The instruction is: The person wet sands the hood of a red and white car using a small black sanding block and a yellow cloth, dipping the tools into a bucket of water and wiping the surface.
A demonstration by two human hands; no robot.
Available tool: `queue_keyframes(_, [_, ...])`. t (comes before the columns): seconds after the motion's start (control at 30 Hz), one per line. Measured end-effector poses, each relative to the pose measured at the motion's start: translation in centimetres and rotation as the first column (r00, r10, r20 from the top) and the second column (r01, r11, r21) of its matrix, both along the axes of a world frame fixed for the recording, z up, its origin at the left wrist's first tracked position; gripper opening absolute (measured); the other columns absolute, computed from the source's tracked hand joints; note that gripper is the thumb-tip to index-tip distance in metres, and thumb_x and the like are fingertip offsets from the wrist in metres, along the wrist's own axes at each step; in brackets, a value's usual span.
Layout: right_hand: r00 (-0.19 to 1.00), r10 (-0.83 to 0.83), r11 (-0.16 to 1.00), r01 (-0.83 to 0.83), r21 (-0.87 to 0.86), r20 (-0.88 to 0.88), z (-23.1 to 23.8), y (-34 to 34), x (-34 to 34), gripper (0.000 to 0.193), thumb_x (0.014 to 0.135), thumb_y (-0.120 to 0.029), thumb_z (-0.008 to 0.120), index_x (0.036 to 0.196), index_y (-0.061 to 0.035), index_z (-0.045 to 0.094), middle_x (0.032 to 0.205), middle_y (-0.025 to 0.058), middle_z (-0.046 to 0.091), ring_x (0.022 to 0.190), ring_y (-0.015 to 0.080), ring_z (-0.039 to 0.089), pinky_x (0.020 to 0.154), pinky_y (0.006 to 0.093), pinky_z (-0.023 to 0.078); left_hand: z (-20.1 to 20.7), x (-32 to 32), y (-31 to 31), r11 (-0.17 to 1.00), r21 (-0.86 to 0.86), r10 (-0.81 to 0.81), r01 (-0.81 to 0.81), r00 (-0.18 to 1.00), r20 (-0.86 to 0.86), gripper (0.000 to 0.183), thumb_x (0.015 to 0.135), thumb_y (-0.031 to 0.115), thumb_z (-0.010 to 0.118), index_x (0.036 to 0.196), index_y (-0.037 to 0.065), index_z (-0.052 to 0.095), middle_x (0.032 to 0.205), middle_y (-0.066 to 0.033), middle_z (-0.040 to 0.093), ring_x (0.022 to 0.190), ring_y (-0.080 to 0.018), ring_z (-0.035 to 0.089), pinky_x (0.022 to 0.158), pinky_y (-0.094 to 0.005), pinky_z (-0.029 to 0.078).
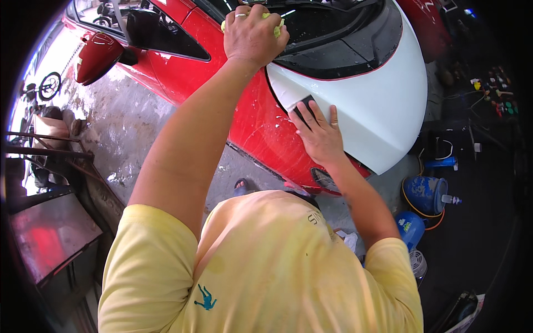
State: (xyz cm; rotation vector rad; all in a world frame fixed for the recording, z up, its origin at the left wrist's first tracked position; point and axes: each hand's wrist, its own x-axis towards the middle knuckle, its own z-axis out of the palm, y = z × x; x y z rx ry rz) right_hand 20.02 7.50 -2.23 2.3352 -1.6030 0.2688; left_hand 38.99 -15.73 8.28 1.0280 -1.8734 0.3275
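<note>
A red car [239, 122] with a white hood [355, 105] stands in front of me. My left hand [252, 36] is closed around a yellow-green sponge or crumpled cloth [276, 28], at the base of the windshield [311, 25]. Most of that piece is hidden under the palm. My right hand [319, 130] lies with fingers stretched over a dark piece of sandpaper [304, 105], pressing it to the hood's near edge. Pale streaks and drops mark the red fender [266, 139] between my arms.
At left, the car's side mirror [99, 58] sticks out over the wet concrete floor [127, 116]. A metal frame and a boxy panel [53, 236] stand farther left. On the right are a blue drum [425, 194], a blue tank [410, 228] and an orange hose [436, 225].
</note>
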Motion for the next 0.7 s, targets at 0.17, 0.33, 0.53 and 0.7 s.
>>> queue_keyframes(0.17, [0.994, -0.02, 0.996, 0.029, 0.087, -0.107, 0.3, 3.8, -4.5, 0.059, 0.102, -0.028, 0.068, 0.16, -0.0291, 0.057, 0.171, -0.0022, 0.048, 0.164, 0.0215, 0.034, 0.134, 0.0646, 0.012, 0.3, 0.4, 0.2, 0.999, 0.025, -0.042, 0.043, 0.998, -0.039, 0.018, 0.088, 0.035, 0.077, 0.089, 0.018, 0.08, 0.108, -0.0038, 0.071, 0.115, -0.0284, 0.063, 0.1, -0.0513, 0.049])
queue_keyframes(0.33, [0.999, -0.032, 0.999, 0.032, -0.025, -0.031, 0.6, -1.6, 0.7, 0.059, 0.102, -0.03, 0.069, 0.16, -0.0291, 0.057, 0.172, -0.0016, 0.046, 0.165, 0.0241, 0.033, 0.134, 0.0653, 0.012, 0.1, 0.3, 0.1, 0.999, 0.02, -0.027, 0.028, 0.998, -0.05, 0.018, 0.088, 0.036, 0.078, 0.09, 0.018, 0.08, 0.109, -0.0036, 0.071, 0.116, -0.0282, 0.063, 0.101, -0.0522, 0.049])
queue_keyframes(0.53, [0.988, -0.137, 0.981, 0.146, 0.127, -0.076, 0.2, 2.8, -1.0, 0.064, 0.099, -0.03, 0.074, 0.16, -0.0276, 0.057, 0.171, 0.0024, 0.047, 0.159, 0.0292, 0.041, 0.126, 0.0742, 0.024, -1.4, 0.4, -1.1, 0.999, -0.049, 0.011, -0.009, 0.999, 0.045, 0.022, 0.089, 0.041, 0.076, 0.1, 0.024, 0.085, 0.113, -0.0022, 0.075, 0.118, -0.0286, 0.066, 0.103, -0.0497, 0.047])
queue_keyframes(0.7, [0.993, -0.116, 0.993, 0.117, -0.037, 0.027, 1.3, -2.6, 3.5, 0.064, 0.102, -0.032, 0.071, 0.163, -0.0273, 0.052, 0.169, 0.0045, 0.049, 0.159, 0.0306, 0.041, 0.124, 0.076, 0.024, -1.5, 0.0, -1.5, 0.999, -0.035, 0.015, -0.015, 1.0, 0.021, 0.02, 0.087, 0.041, 0.08, 0.095, 0.023, 0.085, 0.116, 0.0012, 0.076, 0.117, -0.0271, 0.068, 0.105, -0.0507, 0.049])
